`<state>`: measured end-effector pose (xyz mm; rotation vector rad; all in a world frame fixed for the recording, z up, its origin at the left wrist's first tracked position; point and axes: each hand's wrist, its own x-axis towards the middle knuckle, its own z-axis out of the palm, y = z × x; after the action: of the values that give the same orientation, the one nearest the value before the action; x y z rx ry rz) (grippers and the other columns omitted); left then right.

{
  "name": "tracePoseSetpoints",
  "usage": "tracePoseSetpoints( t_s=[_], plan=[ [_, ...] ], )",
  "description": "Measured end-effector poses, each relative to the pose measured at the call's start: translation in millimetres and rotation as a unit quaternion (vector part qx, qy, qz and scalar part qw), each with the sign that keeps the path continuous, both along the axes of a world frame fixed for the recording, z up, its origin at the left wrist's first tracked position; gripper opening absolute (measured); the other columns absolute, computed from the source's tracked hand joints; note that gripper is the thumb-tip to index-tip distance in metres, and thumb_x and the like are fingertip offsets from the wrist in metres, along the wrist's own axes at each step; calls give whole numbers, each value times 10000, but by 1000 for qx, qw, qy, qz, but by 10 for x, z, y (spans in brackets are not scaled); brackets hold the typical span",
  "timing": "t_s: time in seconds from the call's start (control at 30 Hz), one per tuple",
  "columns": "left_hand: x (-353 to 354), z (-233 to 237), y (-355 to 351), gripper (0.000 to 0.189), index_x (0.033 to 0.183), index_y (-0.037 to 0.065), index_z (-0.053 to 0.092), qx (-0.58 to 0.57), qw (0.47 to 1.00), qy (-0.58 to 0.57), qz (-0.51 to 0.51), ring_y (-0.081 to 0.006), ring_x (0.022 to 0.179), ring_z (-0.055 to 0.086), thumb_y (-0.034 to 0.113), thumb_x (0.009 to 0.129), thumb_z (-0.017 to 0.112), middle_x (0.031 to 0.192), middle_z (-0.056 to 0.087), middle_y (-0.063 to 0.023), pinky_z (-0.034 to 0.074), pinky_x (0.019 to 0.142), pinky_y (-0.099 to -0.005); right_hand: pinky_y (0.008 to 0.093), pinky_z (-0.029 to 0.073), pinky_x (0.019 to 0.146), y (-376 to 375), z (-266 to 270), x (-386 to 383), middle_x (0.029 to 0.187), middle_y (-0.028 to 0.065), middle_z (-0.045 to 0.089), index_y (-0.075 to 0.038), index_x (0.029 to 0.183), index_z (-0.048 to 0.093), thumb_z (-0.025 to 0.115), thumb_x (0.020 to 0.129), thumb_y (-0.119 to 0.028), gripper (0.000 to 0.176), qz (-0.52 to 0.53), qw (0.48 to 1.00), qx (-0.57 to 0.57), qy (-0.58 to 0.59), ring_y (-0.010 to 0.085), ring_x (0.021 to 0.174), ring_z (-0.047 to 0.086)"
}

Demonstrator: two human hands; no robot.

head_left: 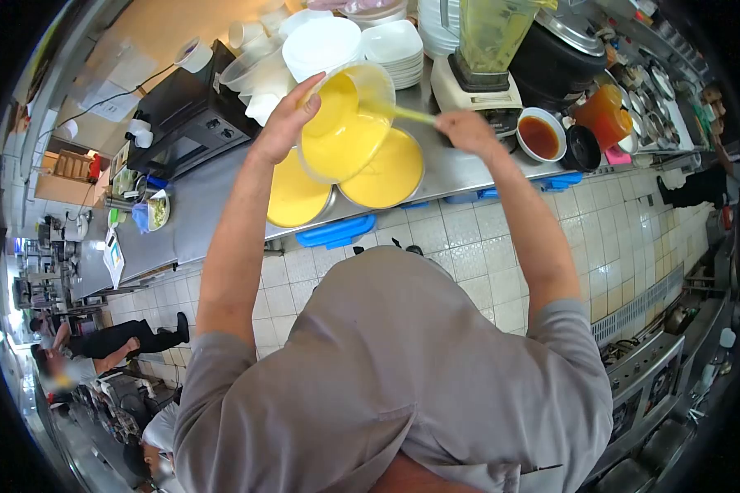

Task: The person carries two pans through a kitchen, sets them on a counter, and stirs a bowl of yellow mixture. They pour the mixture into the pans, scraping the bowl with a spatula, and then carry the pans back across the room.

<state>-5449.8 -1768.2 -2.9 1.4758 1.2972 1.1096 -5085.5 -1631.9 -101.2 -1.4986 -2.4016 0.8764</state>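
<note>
My left hand [286,119] grips the rim of a clear plastic container [345,123] coated with yellow batter and tilts it over a round metal pan [390,174] full of the same yellow batter. My right hand [466,131] holds a yellow-green spatula [403,112] whose tip reaches into the tilted container. A second metal pan [294,197] of yellow batter sits just left of the first on the steel counter [205,205].
Stacked white bowls [321,41] and plates [395,49] stand behind the pans. A blender [485,57], a bowl of brown sauce [541,135], a black pan [584,148] and an orange container [604,115] lie right. A black appliance [185,115] sits left. Other people stand far left and far right.
</note>
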Motion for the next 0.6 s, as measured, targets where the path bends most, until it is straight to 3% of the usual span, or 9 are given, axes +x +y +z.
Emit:
tracePoseSetpoints(
  t_s=[0.1, 0.13, 0.17, 0.23, 0.27, 0.33, 0.47, 0.53, 0.6],
  plan=[
    [-72, -101, 46, 718, 1639, 55, 433, 1, 999, -39, 3, -257, 1507, 437, 486, 1092, 608, 1622, 495, -160, 345, 1240, -380, 448, 560, 987, -278, -62, 1, 1245, 105, 772, -219, 1251, 790, 627, 1017, -446, 364, 41, 998, -53, 17, 342, 1158, 712],
    [-68, -97, 65, 718, 1639, 55, 433, 0, 999, -39, 0, -257, 1507, 437, 486, 1092, 608, 1622, 495, -160, 345, 1240, -380, 451, 560, 967, -407, 125, -44, 1140, 112, 782, -195, 1218, 802, 682, 992, -409, 334, 15, 1000, -9, 14, 324, 1111, 720],
    [-59, -95, 71, 700, 1635, 62, 443, -5, 999, -45, 3, -257, 1503, 442, 475, 1094, 605, 1620, 499, -160, 348, 1237, -378, 451, 560, 967, -470, 292, -73, 1140, 112, 782, -195, 1218, 802, 682, 992, -409, 334, 12, 1000, -10, 15, 324, 1111, 720],
    [-21, -71, 86, 682, 1632, 70, 453, -13, 999, -48, 2, -258, 1499, 447, 465, 1097, 603, 1617, 503, -161, 351, 1234, -376, 474, 562, 932, -551, 607, -129, 1010, 106, 758, -221, 1190, 815, 733, 958, -370, 288, 43, 972, 224, 62, 324, 1044, 723],
    [16, -31, 103, 663, 1625, 74, 466, -9, 1000, 12, 7, -255, 1491, 458, 451, 1098, 604, 1611, 515, -161, 356, 1230, -373, 474, 562, 932, -573, 802, -181, 1010, 106, 758, -221, 1190, 815, 733, 958, -370, 288, 38, 972, 224, 63, 324, 1044, 723],
    [104, 53, 117, 644, 1618, 77, 479, -5, 997, 73, 6, -251, 1483, 469, 438, 1099, 604, 1604, 526, -160, 361, 1225, -370, 486, 566, 846, -605, 1118, -275, 925, 94, 718, -220, 1135, 830, 776, 926, -350, 253, 81, 886, 440, 121, 320, 932, 719],
    [162, 105, 77, 627, 1598, 72, 508, -12, 996, 82, -14, -240, 1456, 502, 420, 1090, 626, 1568, 569, -163, 370, 1218, -366, 486, 566, 862, -473, 1127, -359, 1022, 102, 751, -220, 1109, 824, 739, 961, -360, 221, 3, 899, 437, 24, 328, 1004, 724],
    [138, 73, 88, 629, 1594, 65, 513, 4, 998, 53, -17, -238, 1450, 509, 417, 1088, 632, 1559, 580, -165, 370, 1218, -364, 509, 571, 917, -353, 715, -356, 1104, 86, 774, -218, 1117, 813, 662, 992, -381, 255, -62, 982, 160, -73, 345, 1093, 726],
    [100, 33, 92, 627, 1595, 58, 511, 10, 999, 45, -18, -249, 1452, 512, 407, 1089, 633, 1555, 585, -172, 368, 1221, -371, 509, 577, 921, -366, 367, -253, 1179, 85, 778, -219, 1145, 808, 611, 1014, -394, 294, -21, 997, 22, -73, 352, 1138, 722]
  ],
)
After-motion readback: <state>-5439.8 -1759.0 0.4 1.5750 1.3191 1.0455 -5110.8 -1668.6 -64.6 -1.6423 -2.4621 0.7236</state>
